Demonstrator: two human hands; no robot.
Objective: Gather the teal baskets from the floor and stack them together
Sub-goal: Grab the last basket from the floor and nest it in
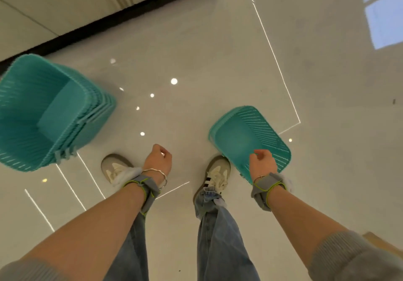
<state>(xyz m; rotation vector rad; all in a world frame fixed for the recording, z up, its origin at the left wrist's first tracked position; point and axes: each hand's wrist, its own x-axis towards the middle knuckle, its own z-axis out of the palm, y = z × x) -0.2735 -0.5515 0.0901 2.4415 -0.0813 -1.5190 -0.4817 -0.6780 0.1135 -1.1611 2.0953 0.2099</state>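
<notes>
A stack of several nested teal baskets (26, 110) stands on the glossy floor at the left, its opening facing up towards me. My right hand (261, 164) grips the near edge of another teal basket (244, 134), which hangs tilted beside my right foot with its flat panel and slatted wall showing. It looks like two nested baskets, though I cannot tell for sure. My left hand (158, 160) hangs between my feet with the fingers loosely curled and nothing in it, well to the right of the stack.
My two shoes (115, 168) (218, 171) stand on pale shiny floor tiles. A dark baseboard (130, 10) runs along the wall at the top left, behind the stack. A wooden edge (379, 243) shows at the lower right.
</notes>
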